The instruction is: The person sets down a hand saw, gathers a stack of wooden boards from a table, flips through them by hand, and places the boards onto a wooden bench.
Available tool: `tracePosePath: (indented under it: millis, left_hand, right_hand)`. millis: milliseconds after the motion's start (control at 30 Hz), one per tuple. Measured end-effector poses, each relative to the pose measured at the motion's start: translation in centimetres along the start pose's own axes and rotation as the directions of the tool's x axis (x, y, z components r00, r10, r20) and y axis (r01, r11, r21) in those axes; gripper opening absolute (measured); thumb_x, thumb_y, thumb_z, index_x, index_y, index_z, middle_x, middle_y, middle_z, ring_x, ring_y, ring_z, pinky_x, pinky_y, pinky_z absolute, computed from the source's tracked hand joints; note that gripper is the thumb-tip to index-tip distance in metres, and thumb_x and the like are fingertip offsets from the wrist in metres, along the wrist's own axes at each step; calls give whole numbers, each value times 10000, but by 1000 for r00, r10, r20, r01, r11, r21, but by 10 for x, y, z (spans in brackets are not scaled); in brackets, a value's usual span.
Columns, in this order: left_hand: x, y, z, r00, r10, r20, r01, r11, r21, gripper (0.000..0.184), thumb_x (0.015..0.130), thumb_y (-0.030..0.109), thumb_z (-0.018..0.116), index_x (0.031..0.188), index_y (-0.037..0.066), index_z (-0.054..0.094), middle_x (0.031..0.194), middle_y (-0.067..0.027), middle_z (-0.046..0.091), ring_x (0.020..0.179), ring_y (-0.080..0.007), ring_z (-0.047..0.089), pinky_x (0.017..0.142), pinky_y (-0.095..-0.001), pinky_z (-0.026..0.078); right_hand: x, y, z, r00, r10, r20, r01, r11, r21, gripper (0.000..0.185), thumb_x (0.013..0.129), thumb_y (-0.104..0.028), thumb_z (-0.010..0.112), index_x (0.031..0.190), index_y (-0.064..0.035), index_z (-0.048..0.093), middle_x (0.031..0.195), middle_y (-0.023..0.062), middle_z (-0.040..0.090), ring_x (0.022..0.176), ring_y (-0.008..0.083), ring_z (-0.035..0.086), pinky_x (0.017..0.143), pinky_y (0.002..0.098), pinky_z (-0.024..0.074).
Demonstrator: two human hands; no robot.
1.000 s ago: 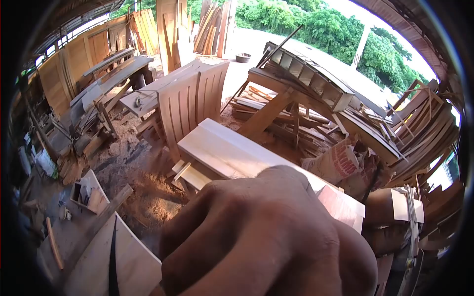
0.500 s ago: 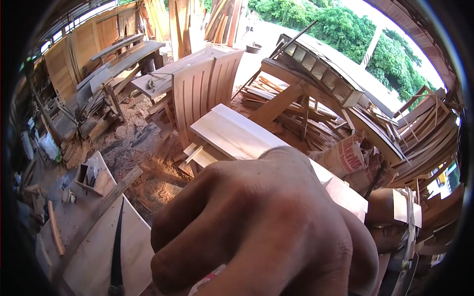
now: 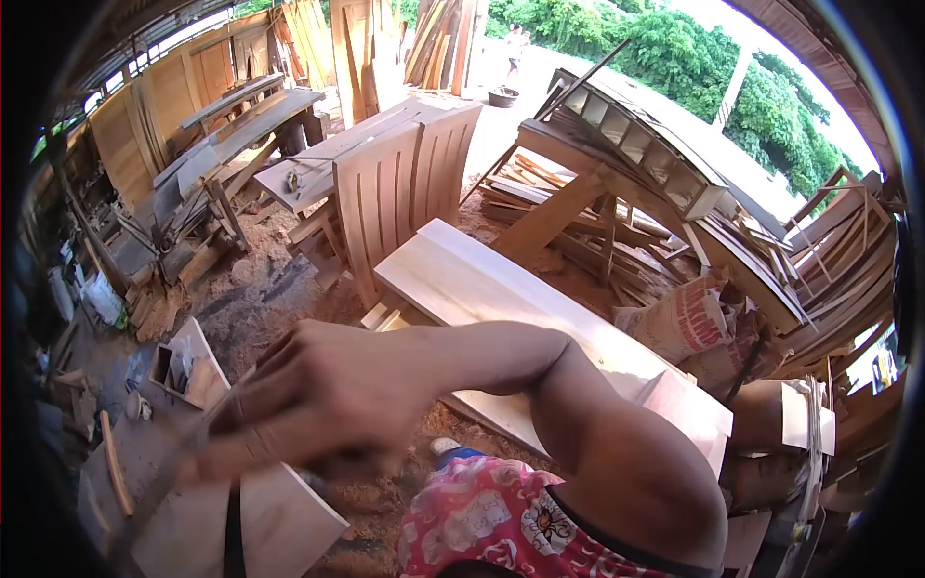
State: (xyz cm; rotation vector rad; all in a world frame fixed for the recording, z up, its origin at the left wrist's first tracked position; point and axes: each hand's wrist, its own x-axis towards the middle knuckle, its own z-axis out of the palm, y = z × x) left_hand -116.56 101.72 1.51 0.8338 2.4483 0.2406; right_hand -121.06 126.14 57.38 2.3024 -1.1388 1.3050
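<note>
My right hand [image 3: 337, 400] reaches in from the lower right with the arm bent at the elbow. Its fingers are curled and blurred, closed about the upper part of a narrow wooden strip [image 3: 164, 506]. The strip slants down to the lower left and is smeared by motion; the exact grip is partly hidden. Below the hand lies a pale wooden board [image 3: 284, 525] with a dark tapered piece [image 3: 234, 535] across it. My left hand is out of the picture.
A long planed board [image 3: 501, 294] lies just beyond my arm. A slatted curved panel [image 3: 400, 188] stands behind it. A printed sack [image 3: 679, 318] sits at right, near stacked timber [image 3: 568, 207]. Sawdust covers the floor [image 3: 260, 260]. A person [image 3: 514, 53] is far off outside.
My right hand has moved away from the camera to the left, onto the wooden strip. My forearm and patterned pink clothing now show. The strip is now blurred.
</note>
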Motion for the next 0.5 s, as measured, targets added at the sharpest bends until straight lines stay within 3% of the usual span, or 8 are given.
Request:
tracePosePath:
  millis: [100, 167, 200, 267, 400, 433, 467, 500]
  left_hand:
    - [37, -15, -23, 1000, -1, -12, 1, 1000, 1, 447, 935, 495, 517, 1175, 190, 739, 1143, -194, 728, 1071, -393, 694, 908, -498, 555]
    - [50, -13, -25, 999, -38, -37, 36, 998, -49, 445, 934, 493, 518, 1173, 189, 740, 1141, -193, 729, 1069, -392, 694, 907, -498, 555]
    - [44, -11, -9, 993, -98, -62, 91, 990, -108, 444, 934, 492, 519, 1172, 189, 740, 1140, -193, 729, 1068, -392, 694, 906, -498, 556]
    - [-1, 16, 37, 933, -336, -127, 287, 910, -299, 442, 934, 490, 520, 1170, 188, 740, 1138, -192, 730, 1066, -392, 695, 904, -497, 556]
    - [-42, 256, 139, 504, -863, 39, 572, 300, -763, 438, 932, 485, 522, 1165, 186, 742, 1134, -190, 731, 1062, -391, 696, 901, -497, 557]
    - [-12, 299, 217, 396, -911, 116, 573, 146, -806, 437, 932, 484, 523, 1164, 186, 742, 1133, -189, 731, 1061, -390, 696, 901, -497, 558]
    - [-13, 314, 162, 408, -903, 137, 607, 156, -780, 406, 903, 456, 556, 1104, 159, 748, 1083, -173, 736, 1024, -373, 701, 883, -487, 563]
    - [-26, 340, 85, 258, -880, 398, 351, -298, -888, 423, 897, 471, 599, 1115, 144, 755, 1125, -156, 737, 1016, -352, 700, 916, -479, 556]
  right_hand:
    - [-96, 88, 33, 957, 282, 60, -283, 959, 10, 776, 675, -51, 623, 1448, -33, 555, 1143, 257, 711, 901, 439, 694, 764, 489, 566]
    - [-168, 124, 54, 619, 720, 314, -762, 648, 15, 681, 818, -166, 693, 1466, -35, 530, 1238, 244, 687, 1025, 408, 696, 887, 472, 540]
    - [-223, 150, 85, 553, 765, 330, -793, 605, -72, 634, 905, -296, 718, 1453, -33, 534, 1199, 253, 698, 1069, 419, 680, 900, 482, 533]
    - [-317, 170, 145, 159, 772, 616, -890, 382, -248, 570, 1027, -425, 594, 1441, -36, 543, 1219, 243, 692, 1126, 416, 661, 945, 474, 523]
    - [-524, 120, 220, 176, 517, 838, -914, 401, -56, 484, 1099, -352, 424, 1534, -147, 473, 1596, 208, 407, 1419, 409, 466, 1186, 428, 383]
    - [-647, 92, 277, -221, 415, 883, -670, 593, -447, 589, 1021, -462, 537, 1475, -89, 500, 1476, 246, 536, 1339, 382, 555, 1130, 456, 426]
    - [-786, 63, 310, 351, 212, 912, -910, 305, 279, 784, 999, -586, 524, 1624, -180, 281, 1569, 197, 462, 1460, 402, 415, 1197, 494, 334]
    - [-793, 51, 303, 351, 120, 929, -905, 299, 303, 784, 999, -586, 524, 1624, -180, 281, 1569, 197, 462, 1460, 402, 415, 1197, 494, 334]
